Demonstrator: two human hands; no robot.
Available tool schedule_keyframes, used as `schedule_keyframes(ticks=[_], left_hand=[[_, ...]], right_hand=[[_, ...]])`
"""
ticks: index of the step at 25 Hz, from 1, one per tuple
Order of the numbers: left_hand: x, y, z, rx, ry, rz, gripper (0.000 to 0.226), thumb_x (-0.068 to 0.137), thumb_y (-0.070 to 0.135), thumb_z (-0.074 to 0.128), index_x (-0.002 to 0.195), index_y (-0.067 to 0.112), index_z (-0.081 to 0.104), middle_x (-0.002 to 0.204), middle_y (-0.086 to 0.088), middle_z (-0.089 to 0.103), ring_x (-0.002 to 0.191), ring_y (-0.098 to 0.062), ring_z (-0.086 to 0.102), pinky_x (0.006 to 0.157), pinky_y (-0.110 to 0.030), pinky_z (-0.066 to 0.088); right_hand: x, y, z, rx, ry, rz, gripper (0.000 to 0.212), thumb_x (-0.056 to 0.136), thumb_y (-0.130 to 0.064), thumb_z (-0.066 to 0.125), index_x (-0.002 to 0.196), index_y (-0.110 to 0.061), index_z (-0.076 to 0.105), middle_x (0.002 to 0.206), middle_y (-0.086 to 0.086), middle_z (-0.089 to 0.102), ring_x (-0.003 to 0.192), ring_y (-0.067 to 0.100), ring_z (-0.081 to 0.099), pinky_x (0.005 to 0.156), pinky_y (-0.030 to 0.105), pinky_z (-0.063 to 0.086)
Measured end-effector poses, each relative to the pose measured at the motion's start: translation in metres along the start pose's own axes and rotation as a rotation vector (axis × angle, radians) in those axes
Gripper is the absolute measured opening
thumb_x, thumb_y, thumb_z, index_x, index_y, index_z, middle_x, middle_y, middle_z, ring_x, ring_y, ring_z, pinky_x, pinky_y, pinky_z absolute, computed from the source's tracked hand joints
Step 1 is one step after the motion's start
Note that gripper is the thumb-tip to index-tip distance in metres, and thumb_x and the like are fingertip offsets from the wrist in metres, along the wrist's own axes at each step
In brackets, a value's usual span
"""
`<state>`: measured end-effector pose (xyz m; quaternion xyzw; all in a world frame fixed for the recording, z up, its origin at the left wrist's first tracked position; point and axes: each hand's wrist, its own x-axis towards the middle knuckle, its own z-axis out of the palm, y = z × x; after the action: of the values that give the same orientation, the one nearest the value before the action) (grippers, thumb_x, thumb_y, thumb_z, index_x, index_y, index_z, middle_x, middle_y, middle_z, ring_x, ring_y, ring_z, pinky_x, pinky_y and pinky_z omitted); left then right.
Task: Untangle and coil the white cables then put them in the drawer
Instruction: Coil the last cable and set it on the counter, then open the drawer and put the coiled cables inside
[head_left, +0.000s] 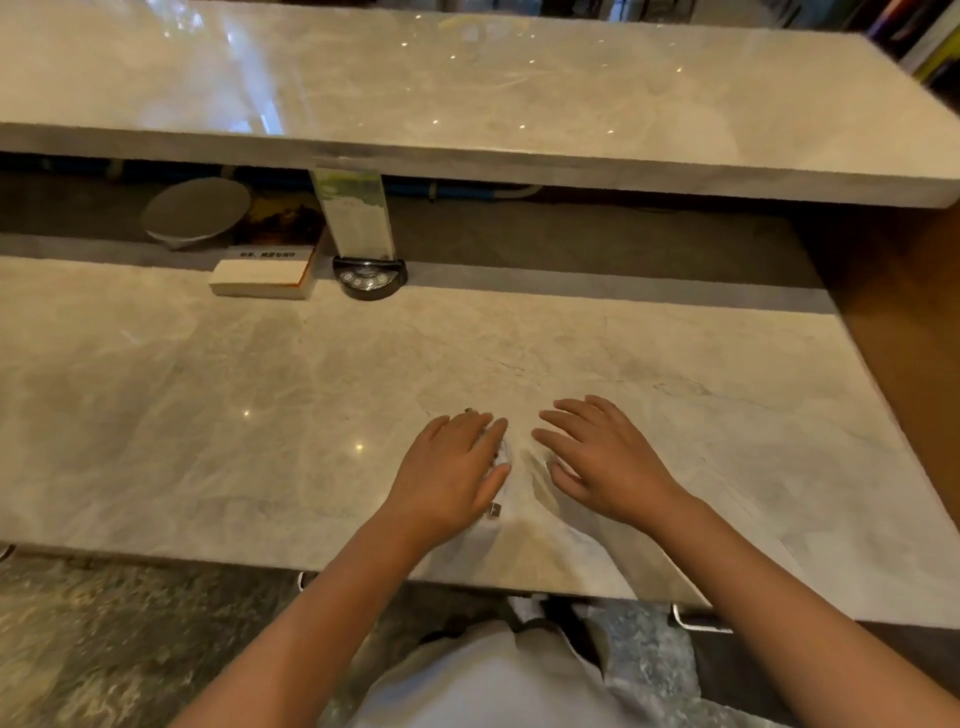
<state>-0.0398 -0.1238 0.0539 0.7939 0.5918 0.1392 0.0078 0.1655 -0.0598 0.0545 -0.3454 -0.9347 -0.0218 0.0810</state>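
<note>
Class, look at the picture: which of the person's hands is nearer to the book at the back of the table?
Left. The left hand lies closer to the book, which sits far back-left; the right hand is further right.

Left hand (451, 467) flat over white cables (500, 483), right hand (602, 457) beside, marble counter (208, 415)

Bare forearms, no sleeves, left hand (451, 470), right hand (602, 462), pale light-coloured garment (493, 675) below

Blurred Chinese chars on book (270, 266) spine, illegible; no other text.
</note>
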Motion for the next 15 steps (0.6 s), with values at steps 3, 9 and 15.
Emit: schedule_keyframes(ticks=[3, 9, 15], left_hand=[[0.029, 0.031, -0.010, 0.052, -0.015, 0.034, 0.043, 0.085, 0.040, 0.042, 0.105, 0.010, 0.066, 0.093, -0.008, 0.071, 0.080, -0.026, 0.067, 0.070, -0.033, 0.053], [0.028, 0.109, 0.003, 0.050, -0.054, -0.021, 0.034, 0.088, 0.033, 0.053, 0.106, 0.005, 0.062, 0.086, -0.014, 0.065, 0.073, -0.033, 0.061, 0.057, -0.032, 0.030], [-0.021, 0.169, 0.041, 0.042, -0.106, -0.178, 0.042, 0.090, 0.035, 0.045, 0.117, 0.005, 0.058, 0.109, -0.018, 0.065, 0.093, -0.035, 0.063, 0.072, -0.040, 0.050]], right_hand=[[-0.016, 0.007, -0.029, -0.068, -0.023, 0.239, 0.032, 0.070, -0.027, 0.073, 0.099, -0.013, 0.070, 0.103, 0.011, 0.070, 0.098, 0.031, 0.063, 0.088, 0.045, 0.047], [-0.078, 0.009, -0.050, -0.079, -0.035, 0.489, 0.029, 0.083, -0.030, 0.055, 0.102, -0.011, 0.067, 0.099, 0.009, 0.067, 0.094, 0.030, 0.058, 0.081, 0.037, 0.040], [-0.179, 0.002, -0.036, -0.017, -0.048, 0.461, 0.022, 0.078, -0.028, 0.059, 0.087, -0.011, 0.069, 0.079, 0.007, 0.067, 0.073, 0.027, 0.059, 0.065, 0.033, 0.042]])
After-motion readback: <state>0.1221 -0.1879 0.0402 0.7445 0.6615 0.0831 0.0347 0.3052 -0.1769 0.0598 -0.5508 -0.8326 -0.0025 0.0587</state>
